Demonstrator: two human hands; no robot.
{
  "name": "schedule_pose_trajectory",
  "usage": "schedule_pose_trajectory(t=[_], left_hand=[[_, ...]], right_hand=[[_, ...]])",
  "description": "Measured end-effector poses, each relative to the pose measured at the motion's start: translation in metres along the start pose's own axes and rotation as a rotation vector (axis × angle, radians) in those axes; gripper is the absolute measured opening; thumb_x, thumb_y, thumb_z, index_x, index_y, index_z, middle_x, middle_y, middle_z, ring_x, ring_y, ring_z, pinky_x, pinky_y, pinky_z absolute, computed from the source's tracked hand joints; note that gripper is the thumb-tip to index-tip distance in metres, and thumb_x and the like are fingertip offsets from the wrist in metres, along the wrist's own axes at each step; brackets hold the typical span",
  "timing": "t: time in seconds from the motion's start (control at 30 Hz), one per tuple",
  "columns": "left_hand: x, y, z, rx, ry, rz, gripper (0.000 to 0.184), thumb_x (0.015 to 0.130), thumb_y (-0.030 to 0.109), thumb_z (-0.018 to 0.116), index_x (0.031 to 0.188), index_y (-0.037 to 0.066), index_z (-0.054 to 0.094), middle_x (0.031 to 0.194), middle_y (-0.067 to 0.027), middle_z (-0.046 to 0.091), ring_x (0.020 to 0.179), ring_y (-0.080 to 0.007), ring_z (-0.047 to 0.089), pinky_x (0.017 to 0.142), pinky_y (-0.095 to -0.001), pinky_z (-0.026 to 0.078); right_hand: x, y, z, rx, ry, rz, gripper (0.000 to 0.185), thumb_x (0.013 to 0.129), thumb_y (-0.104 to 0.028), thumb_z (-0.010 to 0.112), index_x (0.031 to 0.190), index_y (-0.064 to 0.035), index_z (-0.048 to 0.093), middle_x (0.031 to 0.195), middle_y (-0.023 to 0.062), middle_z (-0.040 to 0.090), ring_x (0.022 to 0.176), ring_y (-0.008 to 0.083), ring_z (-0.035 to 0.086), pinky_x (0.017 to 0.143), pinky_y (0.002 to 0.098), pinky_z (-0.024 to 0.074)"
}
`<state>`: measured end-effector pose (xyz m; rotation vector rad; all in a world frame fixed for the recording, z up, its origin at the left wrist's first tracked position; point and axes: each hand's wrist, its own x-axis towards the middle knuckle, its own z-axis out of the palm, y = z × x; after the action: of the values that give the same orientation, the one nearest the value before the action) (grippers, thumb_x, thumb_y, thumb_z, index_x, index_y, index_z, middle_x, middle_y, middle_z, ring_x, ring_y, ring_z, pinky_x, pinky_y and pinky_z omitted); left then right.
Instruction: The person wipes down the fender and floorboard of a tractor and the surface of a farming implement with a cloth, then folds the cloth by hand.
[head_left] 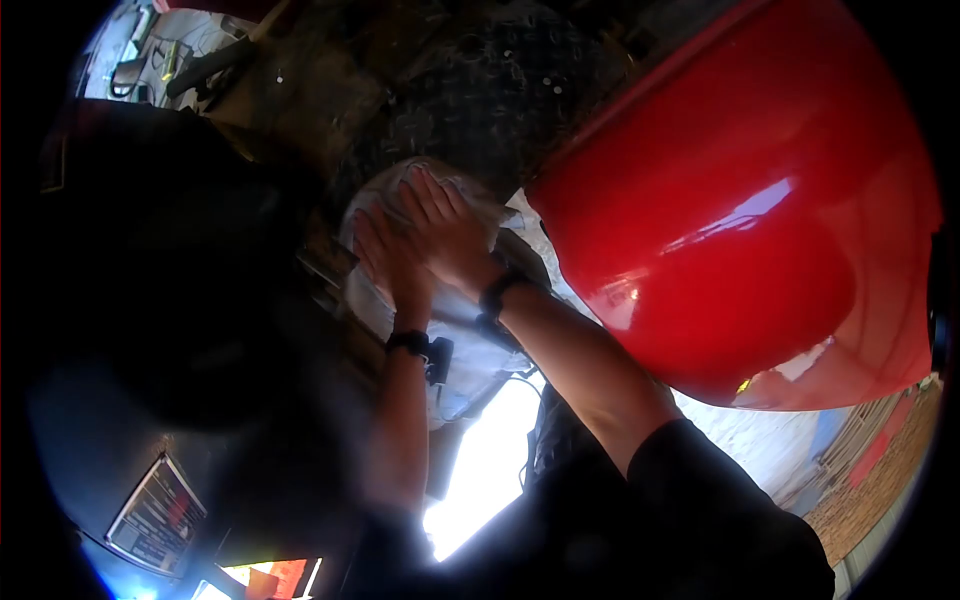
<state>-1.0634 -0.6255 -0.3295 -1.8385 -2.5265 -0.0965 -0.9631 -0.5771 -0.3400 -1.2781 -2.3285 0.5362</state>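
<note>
My left hand (390, 257) and my right hand (444, 228) lie side by side, palms down, on a pale, rounded, cloth-like covering (463, 362). Their fingers are stretched out flat and point away from me. What lies under the covering is hidden. A black band with a small box (436, 360) circles my left wrist, and another dark band (500, 290) is on my right wrist. Just beyond my fingertips is a dark, worn plate with a raised tread pattern (470, 100).
A large glossy red curved panel (720, 220) rises close on my right. Dark bulky machinery (180, 270) fills the left side, with a printed metal label plate (157, 515) low down. Cables and clutter (165, 65) show at the far upper left.
</note>
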Motion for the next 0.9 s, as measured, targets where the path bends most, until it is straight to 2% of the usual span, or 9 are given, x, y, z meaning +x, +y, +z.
schedule_pose_trajectory(t=[0.1, 0.17, 0.27, 0.57, 0.63, 0.9], left_hand=[[0.008, -0.007, 0.002, -0.101, -0.019, -0.025, 0.063, 0.103, 0.042, 0.032, 0.152, 0.003, 0.026, 0.158, -0.0232, 0.019, 0.147, -0.0338, 0.020, 0.119, -0.0448, 0.015], [0.017, -0.013, 0.007, -0.298, 0.056, 0.025, 0.062, 0.103, 0.042, 0.030, 0.150, 0.001, 0.031, 0.156, -0.0275, 0.022, 0.146, -0.0394, 0.020, 0.118, -0.0471, 0.017], [0.026, -0.011, 0.001, -0.371, 0.077, 0.036, 0.063, 0.104, 0.043, 0.027, 0.149, 0.000, 0.032, 0.154, -0.0303, 0.025, 0.144, -0.0436, 0.022, 0.117, -0.0487, 0.019], [0.033, -0.009, -0.001, -0.421, 0.093, 0.020, 0.062, 0.104, 0.042, 0.027, 0.149, 0.000, 0.032, 0.155, -0.0295, 0.023, 0.145, -0.0435, 0.022, 0.118, -0.0483, 0.018], [0.036, -0.008, -0.001, -0.408, 0.090, 0.018, 0.062, 0.104, 0.041, 0.028, 0.149, 0.000, 0.032, 0.155, -0.0293, 0.023, 0.145, -0.0431, 0.021, 0.118, -0.0482, 0.017], [0.040, -0.009, 0.002, -0.418, 0.071, -0.031, 0.060, 0.105, 0.038, 0.028, 0.149, -0.003, 0.031, 0.156, -0.0293, 0.021, 0.146, -0.0422, 0.019, 0.119, -0.0479, 0.016]], right_hand=[[0.009, -0.001, 0.006, 0.015, 0.022, 0.007, 0.062, 0.092, -0.029, 0.050, 0.147, -0.0004, 0.037, 0.158, 0.0195, 0.026, 0.148, 0.0276, 0.021, 0.120, 0.0414, 0.0154], [0.017, -0.002, 0.009, 0.025, 0.031, 0.009, 0.062, 0.092, -0.029, 0.050, 0.146, -0.0003, 0.038, 0.158, 0.0195, 0.026, 0.148, 0.0276, 0.022, 0.120, 0.0413, 0.0159], [0.025, -0.002, 0.012, 0.029, 0.045, 0.030, 0.062, 0.092, -0.029, 0.050, 0.146, 0.0001, 0.038, 0.158, 0.0193, 0.026, 0.148, 0.0278, 0.022, 0.119, 0.0416, 0.0163], [0.036, -0.002, 0.001, 0.004, 0.030, 0.009, 0.062, 0.093, -0.030, 0.049, 0.145, 0.0021, 0.039, 0.157, 0.0196, 0.028, 0.148, 0.0278, 0.020, 0.120, 0.0412, 0.0142], [0.038, -0.002, -0.001, 0.037, 0.022, 0.009, 0.064, 0.092, -0.032, 0.053, 0.146, -0.0003, 0.038, 0.158, 0.0182, 0.028, 0.148, 0.0282, 0.023, 0.119, 0.0423, 0.0171], [0.050, 0.000, 0.001, 0.038, 0.023, -0.018, 0.063, 0.090, -0.032, 0.055, 0.144, -0.0008, 0.041, 0.156, 0.0181, 0.030, 0.147, 0.0267, 0.025, 0.118, 0.0416, 0.0201]])
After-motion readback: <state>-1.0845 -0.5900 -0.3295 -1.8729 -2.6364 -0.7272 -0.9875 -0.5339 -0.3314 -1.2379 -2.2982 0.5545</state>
